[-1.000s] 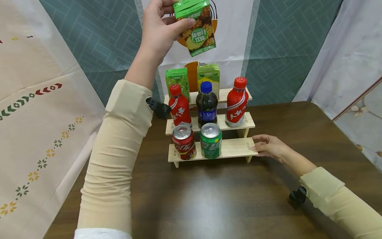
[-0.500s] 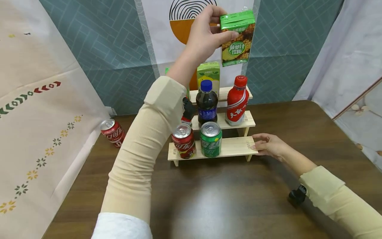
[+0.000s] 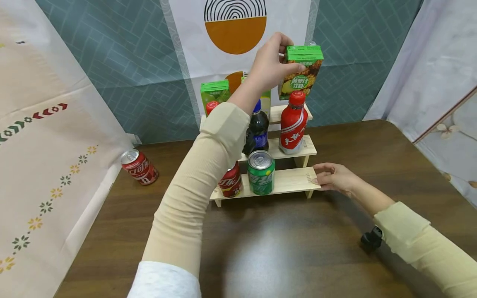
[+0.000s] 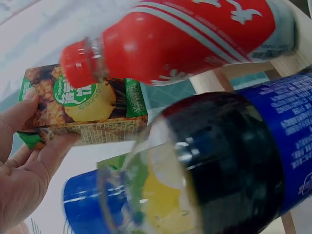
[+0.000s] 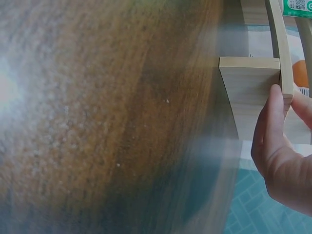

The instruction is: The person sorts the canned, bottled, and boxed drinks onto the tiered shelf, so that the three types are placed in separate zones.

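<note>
My left hand (image 3: 269, 64) grips a pineapple juice box (image 3: 302, 78) near its top, thumb across the front. The box hangs upright at the back right, over the wooden tiered rack's (image 3: 294, 179) top shelf, its lower part behind a red bottle (image 3: 293, 126); whether it touches the shelf I cannot tell. In the left wrist view the red bottle and a blue-capped cola bottle (image 4: 224, 161) partly cover the scene near the box. At the rack's lower right, my right hand (image 3: 337, 179) pinches the bottom shelf's end; the right wrist view shows thumb and fingers (image 5: 274, 117) on the board's edge.
A green can (image 3: 261, 174) and a red cola can (image 3: 231, 182) stand on the bottom shelf. Another cola can (image 3: 140, 167) is on the table at left. A green juice box (image 3: 215, 91) stands on the top shelf. My left sleeve (image 3: 186, 198) hides part of the rack.
My left hand has carried the pineapple juice box rightward, then lowered it behind the right red bottle. The cola can at left came into view as my arm moved. My right hand stays put.
</note>
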A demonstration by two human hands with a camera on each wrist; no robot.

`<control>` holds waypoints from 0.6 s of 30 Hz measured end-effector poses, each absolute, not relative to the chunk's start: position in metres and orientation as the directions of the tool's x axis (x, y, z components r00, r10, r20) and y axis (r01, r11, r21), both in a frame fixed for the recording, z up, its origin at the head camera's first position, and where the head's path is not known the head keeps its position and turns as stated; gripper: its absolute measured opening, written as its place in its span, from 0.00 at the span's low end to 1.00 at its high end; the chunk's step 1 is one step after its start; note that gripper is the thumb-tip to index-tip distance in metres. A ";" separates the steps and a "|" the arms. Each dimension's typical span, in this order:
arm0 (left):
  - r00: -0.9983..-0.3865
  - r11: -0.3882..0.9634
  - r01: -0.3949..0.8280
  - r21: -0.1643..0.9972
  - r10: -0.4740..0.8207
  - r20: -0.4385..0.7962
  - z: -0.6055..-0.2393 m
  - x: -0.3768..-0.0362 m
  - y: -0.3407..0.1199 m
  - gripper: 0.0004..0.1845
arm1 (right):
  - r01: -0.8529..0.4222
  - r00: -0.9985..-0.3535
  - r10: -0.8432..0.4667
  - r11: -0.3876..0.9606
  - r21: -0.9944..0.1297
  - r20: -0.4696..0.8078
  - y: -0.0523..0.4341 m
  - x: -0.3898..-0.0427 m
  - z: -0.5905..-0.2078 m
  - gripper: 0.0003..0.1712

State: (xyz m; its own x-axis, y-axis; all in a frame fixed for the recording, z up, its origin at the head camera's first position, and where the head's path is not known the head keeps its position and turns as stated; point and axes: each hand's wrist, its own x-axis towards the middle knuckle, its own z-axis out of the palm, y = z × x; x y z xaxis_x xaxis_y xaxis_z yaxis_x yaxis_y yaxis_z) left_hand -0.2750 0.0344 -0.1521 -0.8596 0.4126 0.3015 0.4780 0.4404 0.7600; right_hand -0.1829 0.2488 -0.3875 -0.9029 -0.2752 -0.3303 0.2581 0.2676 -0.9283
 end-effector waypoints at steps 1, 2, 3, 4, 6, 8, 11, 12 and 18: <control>-0.863 0.453 0.472 0.756 0.414 0.291 -0.154 -0.276 0.036 0.26 | 0.257 -0.902 -0.277 0.270 -0.928 -0.330 0.249 -0.183 -0.388 0.40; -0.865 0.467 0.468 0.750 0.415 0.281 -0.156 -0.276 0.037 0.26 | 0.260 -0.902 -0.276 0.269 -0.927 -0.333 0.249 -0.183 -0.388 0.40; -0.867 0.479 0.465 0.745 0.416 0.273 -0.157 -0.277 0.039 0.26 | 0.262 -0.901 -0.276 0.266 -0.928 -0.334 0.249 -0.184 -0.388 0.40; -0.869 0.490 0.462 0.739 0.416 0.267 -0.159 -0.278 0.040 0.26 | 0.263 -0.901 -0.276 0.263 -0.928 -0.334 0.249 -0.184 -0.389 0.40; -0.872 0.511 0.462 0.725 0.414 0.263 -0.162 -0.279 0.043 0.25 | 0.265 -0.902 -0.276 0.254 -0.930 -0.332 0.250 -0.185 -0.389 0.40; -0.878 0.535 0.452 0.714 0.407 0.251 -0.163 -0.281 0.045 0.25 | 0.266 -0.903 -0.274 0.247 -0.932 -0.330 0.249 -0.185 -0.389 0.39; -0.887 0.569 0.438 0.696 0.398 0.233 -0.166 -0.284 0.048 0.25 | 0.267 -0.904 -0.272 0.245 -0.932 -0.331 0.250 -0.186 -0.390 0.40; -0.891 0.583 0.432 0.688 0.395 0.224 -0.166 -0.285 0.049 0.25 | 0.266 -0.903 -0.274 0.247 -0.932 -0.331 0.250 -0.187 -0.391 0.40; -0.903 0.628 0.405 0.664 0.390 0.181 -0.170 -0.291 0.053 0.25 | 0.267 -0.903 -0.272 0.248 -0.931 -0.331 0.250 -0.189 -0.393 0.40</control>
State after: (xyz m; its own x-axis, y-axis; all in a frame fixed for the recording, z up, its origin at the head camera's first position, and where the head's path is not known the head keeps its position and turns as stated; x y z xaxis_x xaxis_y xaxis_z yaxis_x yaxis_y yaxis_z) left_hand -0.2914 0.0531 -0.1701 -0.9027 0.3902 0.1813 0.4051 0.6285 0.6641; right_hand -0.1889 0.2503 -0.3927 -0.9034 -0.2723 -0.3312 0.2669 0.2475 -0.9314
